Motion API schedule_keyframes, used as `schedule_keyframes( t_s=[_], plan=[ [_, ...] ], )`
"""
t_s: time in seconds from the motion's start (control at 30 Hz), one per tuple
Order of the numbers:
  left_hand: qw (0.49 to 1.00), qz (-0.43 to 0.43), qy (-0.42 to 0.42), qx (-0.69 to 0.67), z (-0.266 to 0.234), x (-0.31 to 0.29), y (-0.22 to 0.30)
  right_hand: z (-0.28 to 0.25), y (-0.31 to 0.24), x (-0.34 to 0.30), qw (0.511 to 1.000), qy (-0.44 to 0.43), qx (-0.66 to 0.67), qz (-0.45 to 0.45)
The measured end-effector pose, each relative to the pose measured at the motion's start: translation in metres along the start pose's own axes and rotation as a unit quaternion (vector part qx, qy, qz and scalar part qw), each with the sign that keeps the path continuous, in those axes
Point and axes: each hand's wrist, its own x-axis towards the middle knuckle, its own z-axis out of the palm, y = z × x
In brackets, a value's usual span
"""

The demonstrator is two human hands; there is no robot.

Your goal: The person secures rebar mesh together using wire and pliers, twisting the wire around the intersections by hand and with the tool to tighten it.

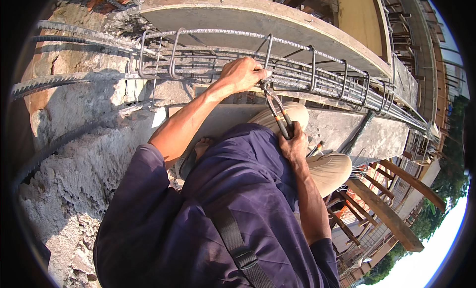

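A pair of tying pincers (273, 103) with black and orange handles is gripped in my right hand (296, 142), in front of my knee. Their jaws meet the lower bars of a long rebar cage (292, 84). My left hand (242, 75) is closed at the near side of the cage, its fingers curled on a steel stirrup (268, 52) just above the jaws. Any tie wire there is too small to make out. More stirrups stand apart along the cage, among them a bent one (174, 54) to the left of my left hand.
A long wooden formwork board (267, 18) runs behind the cage. Rough concrete (74, 174) lies at left, with thick rebar (54, 82) protruding over it. A concrete beam (382, 134) lies at right. Timber beams (386, 213) and an open drop are at lower right.
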Motion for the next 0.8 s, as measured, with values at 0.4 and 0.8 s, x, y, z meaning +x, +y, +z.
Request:
schedule_keyframes(
  t_s=[0.4,0.8],
  plan=[
    [0.919,0.166,0.319,0.159,0.026,-0.043,0.022,-0.025,-0.029,-0.021,0.955,-0.171,0.215,0.113],
    [0.823,0.493,0.065,0.275,0.12,-0.043,-0.007,-0.058,-0.04,-0.017,0.696,-0.374,0.542,0.285]
  ],
)
